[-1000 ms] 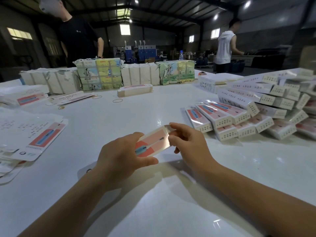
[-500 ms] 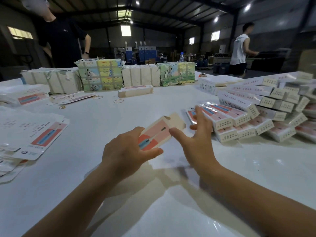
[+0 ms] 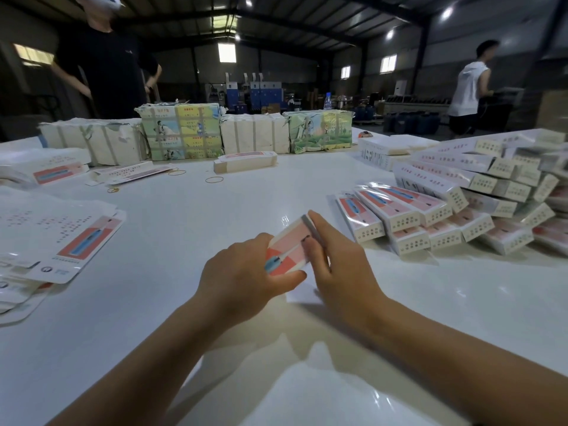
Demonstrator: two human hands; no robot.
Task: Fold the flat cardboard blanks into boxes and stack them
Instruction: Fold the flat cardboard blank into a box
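Box (image 3: 290,245) held between both hands' fingers (image 3: 310,224) (above table).

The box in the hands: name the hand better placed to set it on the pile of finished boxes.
Right, probably. The pile of boxes lies on that side, nearest the right hand, which touches the box. The left hand would have to cross over.

Single head-worn view, wide-angle, looking forward and down across the white table (image 3: 172,229). Near edge of the table close below the lens; its far edge and the hall beyond sit high in frame.
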